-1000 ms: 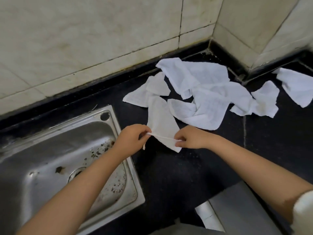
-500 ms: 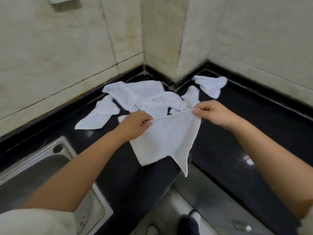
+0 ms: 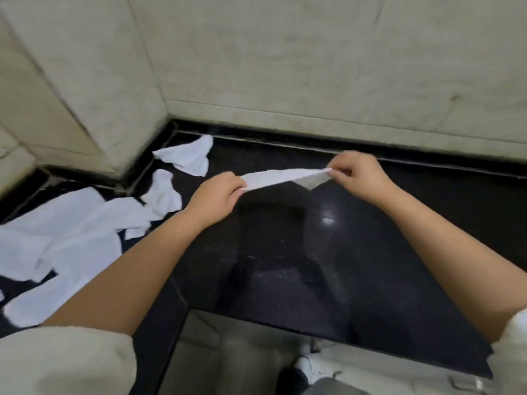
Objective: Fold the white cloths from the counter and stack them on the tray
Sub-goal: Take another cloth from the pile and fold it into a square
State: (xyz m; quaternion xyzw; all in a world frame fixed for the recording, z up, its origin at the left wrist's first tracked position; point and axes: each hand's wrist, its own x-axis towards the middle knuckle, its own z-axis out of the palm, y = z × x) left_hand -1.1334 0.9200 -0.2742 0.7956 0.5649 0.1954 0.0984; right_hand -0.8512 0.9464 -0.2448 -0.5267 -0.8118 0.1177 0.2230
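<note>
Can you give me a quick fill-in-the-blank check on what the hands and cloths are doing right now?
1. The held cloth is stretched between the left hand and the ____ hand.
2. The held cloth is ____ the black counter, not lying on it.
3. The pile of loose cloths lies on the person's ____ side.
4. The colour of every cloth is ____.

Missing words: right; above; left; white

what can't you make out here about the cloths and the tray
- Tray: none shows in the head view; it lies outside the frame.
- Pile of crumpled white cloths: cut by the left edge and partly behind the left forearm, so no count.
- Stretched white cloth: seen nearly edge-on, so its fold state is unclear.
- Left hand and right hand: each grip covers a cloth corner.
</note>
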